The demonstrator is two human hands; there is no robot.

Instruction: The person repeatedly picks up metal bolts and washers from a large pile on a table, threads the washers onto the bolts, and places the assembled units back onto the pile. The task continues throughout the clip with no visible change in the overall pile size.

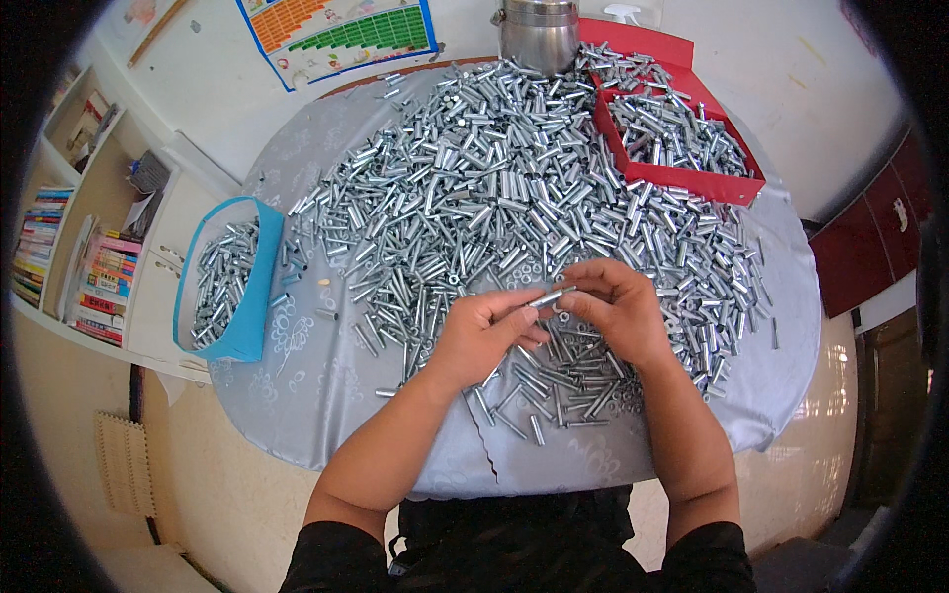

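Note:
Between my two hands, above the near part of the table, a silver expansion bolt (551, 297) is held nearly level, its right end slightly higher. My left hand (486, 331) pinches its left end between thumb and fingers. My right hand (621, 308) has its fingertips closed on the other end. Behind and around the hands spreads a large heap of loose metal sleeves and bolts (494, 178). Below the hands, several long thin bolts (534, 395) and small nuts or washers (625, 395) lie scattered on the grey tablecloth (346, 415).
A blue fabric box (259, 287) partly filled with metal pieces stands at the left. At the back right, an open red box (692, 183) holds more pieces. A steel canister (539, 35) stands at the far edge. A bookshelf (138, 237) is beyond the table's left side.

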